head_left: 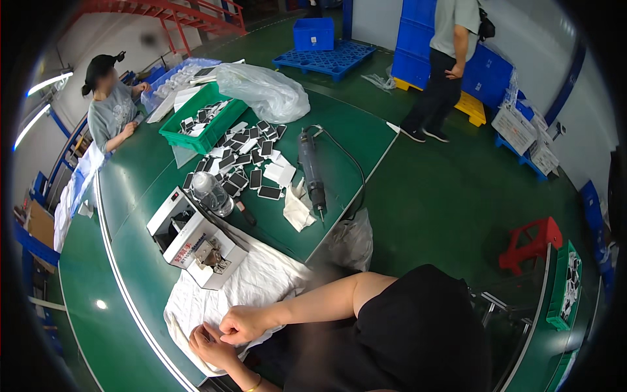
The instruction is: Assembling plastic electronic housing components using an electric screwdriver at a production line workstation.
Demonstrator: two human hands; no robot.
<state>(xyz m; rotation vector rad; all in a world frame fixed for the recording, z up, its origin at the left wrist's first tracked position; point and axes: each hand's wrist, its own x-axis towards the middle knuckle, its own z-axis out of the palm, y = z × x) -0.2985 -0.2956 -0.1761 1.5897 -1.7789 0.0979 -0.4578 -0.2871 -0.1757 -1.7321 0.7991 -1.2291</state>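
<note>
My right hand (243, 325) is closed, thumb and fingers pressed together, just above the fingers of my left hand (212, 347). The left hand's fingers are curled, and whatever the two hands hold between them is too small to make out. Both are over a white cloth (189, 302) spread at the table's near edge. On the far part of that cloth stands a white box-shaped machine, apparently a screw feeder (208, 260), with an open top and a metal mechanism on its front. A grey electric screwdriver (311, 171) lies farther off, its cable looping right.
Beyond the machine are a clear plastic bottle (212, 194), a small black-handled tool (246, 213), a crumpled cloth (298, 206) and many loose black-and-white rectangular parts (236, 179). A green crate (210, 136) and plastic bag (264, 91) stand behind. A co-worker (112, 108) is at the far left.
</note>
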